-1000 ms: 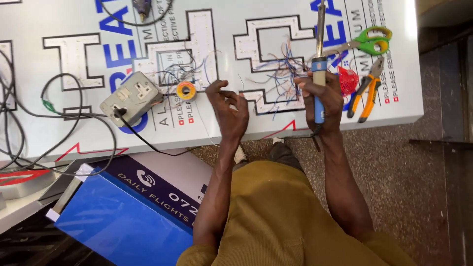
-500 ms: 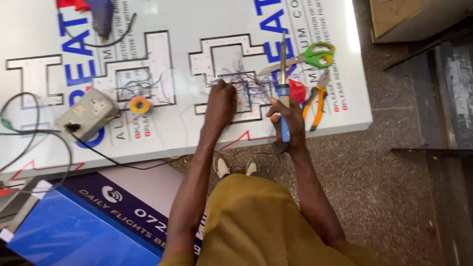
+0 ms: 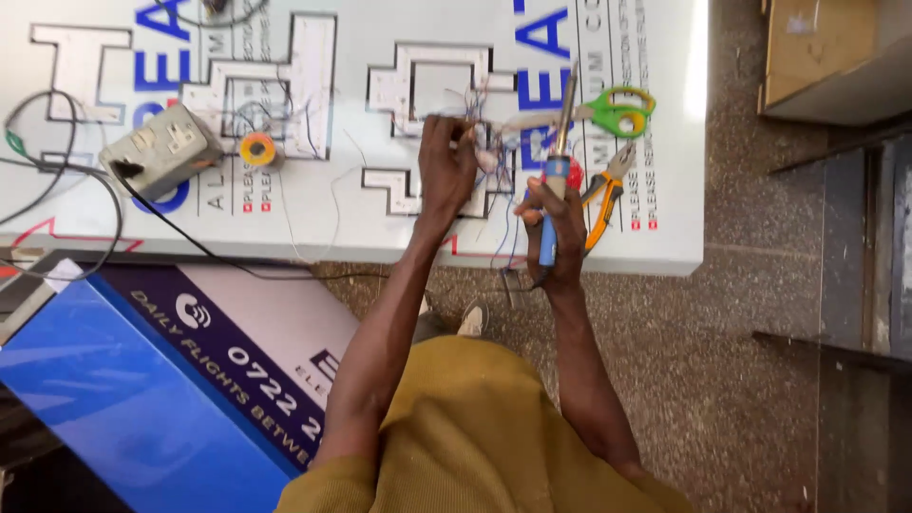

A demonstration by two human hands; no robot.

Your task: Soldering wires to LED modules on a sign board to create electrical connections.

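1. One view only, head cam, looking down on a white sign board (image 3: 313,214) laid flat. All places below are given rel. to the green-handled scissors (image 3: 608,112) lying on it.

2. Change vs the two earlier frames: the cam swung, so the whole board sits further left in frame. Both hands kept their station by the scissors. L hand was lower, near the board's front edge, 1 s ago; now it is further up the board, in the wire tangle. R hand's grip is unchanged throughout.

3. Meaning (judgement): wire work looks under way, w/ the L hand now at the wires and the iron raised close by.

4. L hand (image 3: 446,161): just left of the scissors, fingers pinched narrow on thin wires (image 3: 480,133) at a cut-out letter (image 3: 418,85).

5. R hand (image 3: 556,223): below the scissors, fist closed round the blue handle of a soldering iron (image 3: 556,171). Shaft points up and its tip crosses the scissor blades; touching or not, can't tell.

6. Orange pliers (image 3: 603,190): just below the scissors, right beside the R hand.

7. Solder reel (image 3: 256,149) and grey socket block (image 3: 157,147): well left of the scissors, apart from both hands.
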